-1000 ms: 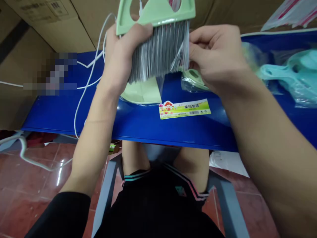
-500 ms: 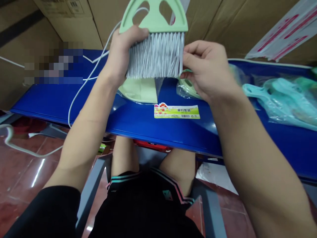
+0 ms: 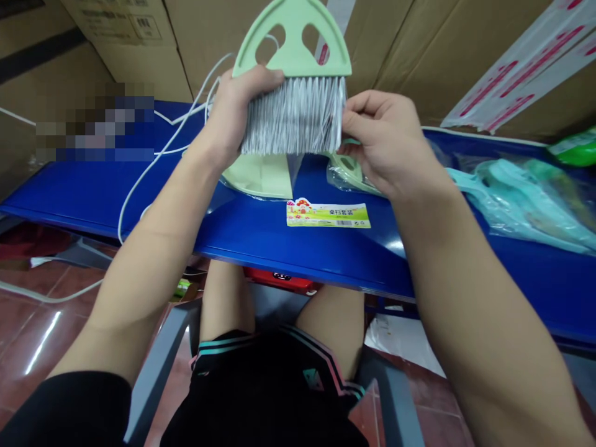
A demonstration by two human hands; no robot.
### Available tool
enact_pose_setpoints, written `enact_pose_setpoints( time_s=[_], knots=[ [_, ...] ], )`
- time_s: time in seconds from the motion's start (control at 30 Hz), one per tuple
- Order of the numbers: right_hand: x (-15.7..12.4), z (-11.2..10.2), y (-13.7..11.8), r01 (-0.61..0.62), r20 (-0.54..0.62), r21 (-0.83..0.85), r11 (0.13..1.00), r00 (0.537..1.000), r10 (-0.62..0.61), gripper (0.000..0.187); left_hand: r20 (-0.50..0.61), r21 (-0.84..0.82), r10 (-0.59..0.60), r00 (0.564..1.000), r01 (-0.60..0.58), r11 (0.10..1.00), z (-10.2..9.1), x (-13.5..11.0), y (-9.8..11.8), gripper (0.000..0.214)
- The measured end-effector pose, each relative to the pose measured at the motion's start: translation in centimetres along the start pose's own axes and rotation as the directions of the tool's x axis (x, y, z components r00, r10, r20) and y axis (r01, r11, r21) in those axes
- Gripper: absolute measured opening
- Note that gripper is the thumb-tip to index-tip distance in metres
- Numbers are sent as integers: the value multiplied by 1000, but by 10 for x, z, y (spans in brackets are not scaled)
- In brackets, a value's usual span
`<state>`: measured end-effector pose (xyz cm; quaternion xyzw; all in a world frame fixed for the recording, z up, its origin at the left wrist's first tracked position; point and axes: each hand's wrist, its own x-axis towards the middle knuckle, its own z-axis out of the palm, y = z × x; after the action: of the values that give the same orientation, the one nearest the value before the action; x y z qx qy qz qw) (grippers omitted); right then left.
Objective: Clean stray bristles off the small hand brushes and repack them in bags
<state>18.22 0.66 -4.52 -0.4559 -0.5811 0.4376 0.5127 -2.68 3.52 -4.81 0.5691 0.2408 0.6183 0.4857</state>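
Note:
A small hand brush with a light green handle and grey-white bristles is held up above the blue table. My left hand grips its left side, thumb on the green base. My right hand pinches the bristles at their right edge. Below the brush lies a light green dustpan in clear plastic. A colourful paper label lies flat on the table in front of it.
Bagged teal dustpan sets lie on the table's right side. A white cord runs over the left part and hangs off the front edge. Cardboard boxes stand behind the table. My knees are under its front edge, above a red tiled floor.
The brush came down a little in the view and its whole handle now shows. Both hands kept their hold; the right fingers stay at the bristles' right edge.

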Motion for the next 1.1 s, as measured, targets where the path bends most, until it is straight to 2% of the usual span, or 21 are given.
enact_pose_setpoints(
  time_s=[0.13,0.3,0.5,0.67,0.87,1.0,1.1],
  knots=[
    [-2,2,-3,-28,32,18,999,999,28,32,-15,2,-15,1000,15,1000,0,0,0,17],
    [-3,2,-8,-21,-10,65,998,1000,22,36,6,-26,-103,995,103,994,8,-3,6,21],
    [-1,-2,-7,-7,58,12,1000,998,7,27,-25,-23,-63,998,63,998,8,-4,7,15],
    [-3,-1,-6,-6,30,12,1000,1000,6,35,0,-42,-71,997,71,997,3,-1,6,13],
    [-6,3,-11,-9,37,3,1000,999,9,31,3,-20,-57,998,57,998,6,-6,9,11],
    [-7,6,-13,-18,-22,28,999,1000,18,40,44,-2,-77,996,77,997,6,-8,9,16],
    [-7,6,-11,11,-17,46,999,1000,-10,43,40,-7,-65,997,65,998,5,-6,6,16]
  ],
)
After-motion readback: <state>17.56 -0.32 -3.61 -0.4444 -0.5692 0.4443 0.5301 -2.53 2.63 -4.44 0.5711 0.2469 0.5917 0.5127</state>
